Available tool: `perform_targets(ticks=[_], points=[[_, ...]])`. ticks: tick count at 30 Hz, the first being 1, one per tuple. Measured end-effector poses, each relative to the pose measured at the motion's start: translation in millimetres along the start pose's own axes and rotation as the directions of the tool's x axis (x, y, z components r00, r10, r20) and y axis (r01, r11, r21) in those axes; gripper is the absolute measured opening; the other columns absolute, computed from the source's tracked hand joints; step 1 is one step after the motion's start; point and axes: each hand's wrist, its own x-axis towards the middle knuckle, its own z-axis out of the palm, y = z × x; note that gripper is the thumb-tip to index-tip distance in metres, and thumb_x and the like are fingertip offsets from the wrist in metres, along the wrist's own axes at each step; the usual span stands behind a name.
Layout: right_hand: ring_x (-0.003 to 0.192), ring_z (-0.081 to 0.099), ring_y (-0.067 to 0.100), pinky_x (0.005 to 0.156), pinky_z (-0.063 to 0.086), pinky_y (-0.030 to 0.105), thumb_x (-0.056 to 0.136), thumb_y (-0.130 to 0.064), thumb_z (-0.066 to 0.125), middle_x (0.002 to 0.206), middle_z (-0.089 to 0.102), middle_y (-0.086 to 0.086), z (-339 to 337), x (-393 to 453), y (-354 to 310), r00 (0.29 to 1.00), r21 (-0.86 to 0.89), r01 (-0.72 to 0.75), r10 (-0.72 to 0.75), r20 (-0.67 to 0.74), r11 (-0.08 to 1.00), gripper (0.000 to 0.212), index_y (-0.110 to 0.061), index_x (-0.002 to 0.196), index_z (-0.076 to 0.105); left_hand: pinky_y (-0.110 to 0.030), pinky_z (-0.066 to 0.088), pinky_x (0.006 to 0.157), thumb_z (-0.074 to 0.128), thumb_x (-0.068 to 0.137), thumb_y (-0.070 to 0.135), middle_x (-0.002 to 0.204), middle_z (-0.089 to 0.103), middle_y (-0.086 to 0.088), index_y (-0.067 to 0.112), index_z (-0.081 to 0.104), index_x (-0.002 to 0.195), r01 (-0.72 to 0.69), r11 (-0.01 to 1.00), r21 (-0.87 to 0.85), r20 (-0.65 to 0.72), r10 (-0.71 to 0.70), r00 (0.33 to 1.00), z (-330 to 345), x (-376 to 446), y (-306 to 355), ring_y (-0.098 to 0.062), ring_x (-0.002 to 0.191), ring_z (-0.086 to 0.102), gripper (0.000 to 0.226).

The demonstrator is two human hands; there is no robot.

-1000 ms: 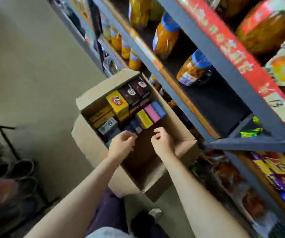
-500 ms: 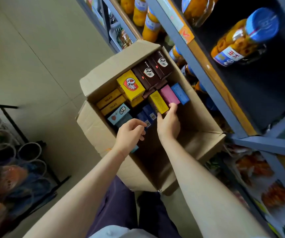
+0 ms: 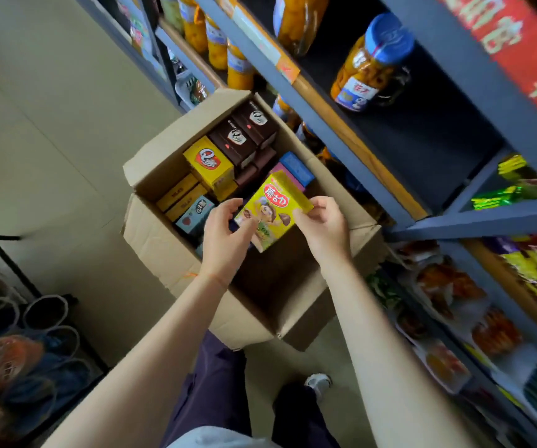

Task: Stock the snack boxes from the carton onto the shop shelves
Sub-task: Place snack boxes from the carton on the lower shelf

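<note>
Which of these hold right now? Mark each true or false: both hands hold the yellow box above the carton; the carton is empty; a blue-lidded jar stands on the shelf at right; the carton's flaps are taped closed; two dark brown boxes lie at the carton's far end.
1. Both hands hold the yellow cardboard snack box above the brown cardboard carton. True: left hand and right hand each have a grip on it.
2. The carton is empty. False: many boxes remain inside.
3. A blue-lidded glass jar stands on the grey metal shelf. True.
4. The carton's flaps are taped closed. False: they are open.
5. Two dark brown snack boxes lie at the carton's far end. True.
</note>
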Motion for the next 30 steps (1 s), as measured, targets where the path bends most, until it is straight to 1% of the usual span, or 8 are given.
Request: perform_targets(ticks=[8,11,16,18,23,26,28,30], points=[[0.084,0.069,0.022,0.077,0.054,0.039,0.085,-0.034,0.068,0.092,0.075,0.007,-179,-94,-21,0.978,0.461,0.078,0.021,-0.206,0.884,0.02,-0.016,0.094,0.069,-0.023,0.056,0.073,0.067,0.094,0.021,0.087,0.077,0.004,0.016,0.071,0.101,-0.067,0.966,-0.25,0.433,0.174,0.884,85,-121,112,-0.01,0.079,0.071,0.009],[0.086,0.069,0.016,0.08,0.054,0.034,0.092,-0.031,0.067,0.09,0.075,-0.002,-269,-147,-26,0.956,0.459,0.2,-0.07,-0.285,0.865,0.012,-0.02,0.088,0.07,-0.035,0.058,0.077,0.069,0.093,0.028,0.093,0.077,-0.006,0.013,0.073,0.1,-0.109,0.93,-0.352,0.491,0.283,0.824,137,-198,147,-0.023,0.087,0.073,0.016],[0.086,0.069,0.016,0.073,0.051,0.033,0.075,-0.043,0.074,0.095,0.076,0.003,-417,-246,-14,0.936,0.338,0.295,-0.198,-0.292,0.894,0.032,-0.018,0.095,0.072,-0.031,0.056,0.072,0.061,0.098,0.021,0.096,0.075,-0.006,0.012,0.064,0.111,-0.26,0.856,-0.447,0.464,0.471,0.75,236,-334,197,-0.017,0.084,0.069,0.016],[0.082,0.069,0.015,0.071,0.051,0.032,0.079,-0.039,0.076,0.087,0.076,-0.001,-469,-274,-4,0.888,0.272,0.336,-0.206,-0.412,0.902,0.024,-0.017,0.087,0.072,-0.029,0.056,0.076,0.067,0.096,0.019,0.108,0.069,-0.009,0.013,0.056,0.119,-0.442,0.802,-0.403,0.455,0.594,0.663,272,-380,210,-0.017,0.094,0.068,0.026],[0.079,0.069,0.015,0.071,0.054,0.036,0.084,-0.024,0.077,0.083,0.074,0.001,-569,-328,6,0.781,0.364,0.476,-0.194,-0.594,0.801,0.015,-0.015,0.087,0.066,-0.018,0.048,0.071,0.085,0.073,0.037,0.108,0.056,-0.006,0.032,0.049,0.134,-0.744,0.575,-0.34,0.636,0.723,0.269,336,-477,235,-0.008,0.077,0.059,0.071],[0.071,0.067,0.018,0.058,0.054,0.032,0.094,-0.028,0.063,0.083,0.071,0.006,-603,-352,2,0.798,0.452,0.517,-0.217,-0.563,0.727,0.017,-0.012,0.098,0.063,-0.025,0.051,0.083,0.082,0.079,0.025,0.115,0.065,-0.006,0.019,0.051,0.136,-0.559,0.714,-0.421,0.697,0.65,0.304,357,-516,255,-0.012,0.097,0.064,0.065],[0.069,0.065,0.021,0.046,0.049,0.027,0.099,-0.028,0.056,0.088,0.071,0.008,-623,-362,6,0.792,0.435,0.538,-0.257,-0.554,0.722,0.02,-0.013,0.108,0.065,-0.041,0.052,0.086,0.071,0.079,0.039,0.112,0.067,-0.016,0.012,0.062,0.127,-0.258,0.848,-0.462,0.752,0.529,0.393,366,-531,272,-0.026,0.101,0.062,0.056],[0.066,0.063,0.013,0.043,0.044,0.023,0.099,-0.024,0.057,0.097,0.07,0.005,-642,-369,13,0.742,0.371,0.561,-0.251,-0.622,0.74,0.015,-0.02,0.111,0.064,-0.045,0.051,0.085,0.055,0.084,0.047,0.119,0.066,-0.019,0.012,0.066,0.125,0.076,0.876,-0.477,0.823,0.415,0.388,374,-537,286,-0.029,0.104,0.062,0.055]])
